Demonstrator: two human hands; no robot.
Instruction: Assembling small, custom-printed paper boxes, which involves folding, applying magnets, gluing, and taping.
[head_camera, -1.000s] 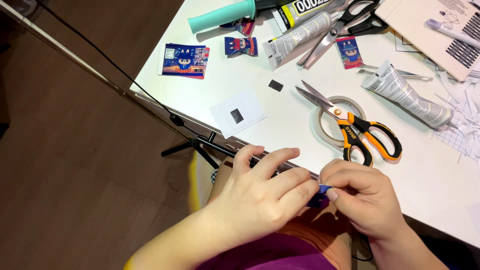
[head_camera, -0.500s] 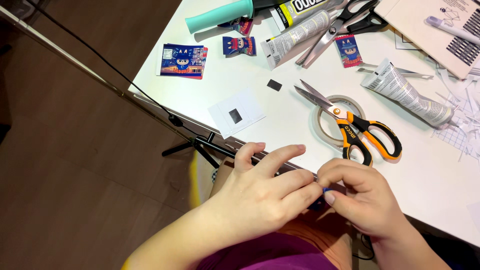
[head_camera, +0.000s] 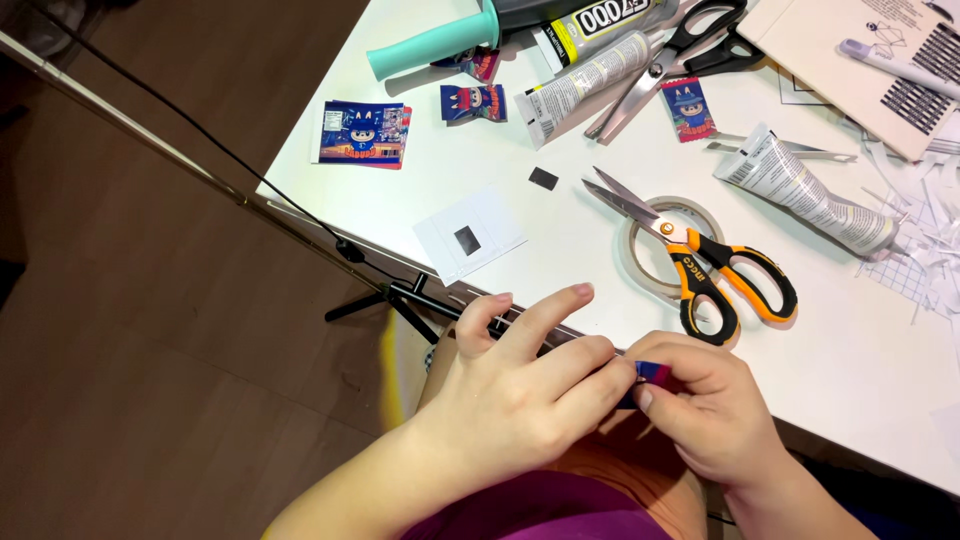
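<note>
The person's left hand (head_camera: 510, 400) and right hand (head_camera: 705, 405) are meeting just below the near edge of the white table (head_camera: 850, 370), over the lap, and both are pinching a small blue and red piece (head_camera: 652, 373) between their fingertips. Only a sliver of that piece is showing between the fingers, so its shape is hard to tell; the visible strip is running roughly left to right, with its long axis about parallel to the table edge, though which end is the front cannot be made out.

Compared with a second ago, the hands are sitting a little closer together, and the left index finger is lifting straight and pointing toward the far right while the other left fingers are curling onto the piece. That suggests the fingers are adjusting their hold and working the piece, not moving it elsewhere.

On the table, the orange-handled scissors (head_camera: 720, 275) are lying open across a tape roll (head_camera: 650, 250) just beyond the hands. To the left a white card with a dark square (head_camera: 470, 235) is resting. Farther off, printed stickers (head_camera: 365, 133) and glue tubes (head_camera: 800, 190) are lying scattered.
</note>
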